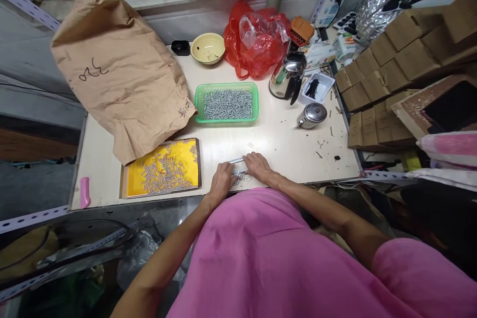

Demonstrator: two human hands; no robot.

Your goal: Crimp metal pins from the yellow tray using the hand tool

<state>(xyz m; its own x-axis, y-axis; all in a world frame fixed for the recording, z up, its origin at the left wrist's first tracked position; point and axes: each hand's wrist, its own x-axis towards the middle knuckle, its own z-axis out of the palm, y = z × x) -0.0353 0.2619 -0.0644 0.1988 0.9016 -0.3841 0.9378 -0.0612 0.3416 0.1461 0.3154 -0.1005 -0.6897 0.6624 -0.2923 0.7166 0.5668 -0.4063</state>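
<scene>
Two hands at a small heap of metal pins on the worktop's near edge.

The left hand [220, 180] and right hand [258, 166] lie palm-down on the worktop [283, 144], fingertips meeting over the loose metal pins [238, 176] — whether either grip has closed on a pin cannot be told. A green basket [226, 103] of pins sits beyond them; a yellow-lined tray [161, 169] of pins lies just left, under a brown paper sack [119, 69].

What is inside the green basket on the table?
The green basket is filled with many small silver metal pieces, spread in an even layer. They cover its bottom, so what lies beneath them cannot be seen. Neither hand touches it.
</scene>
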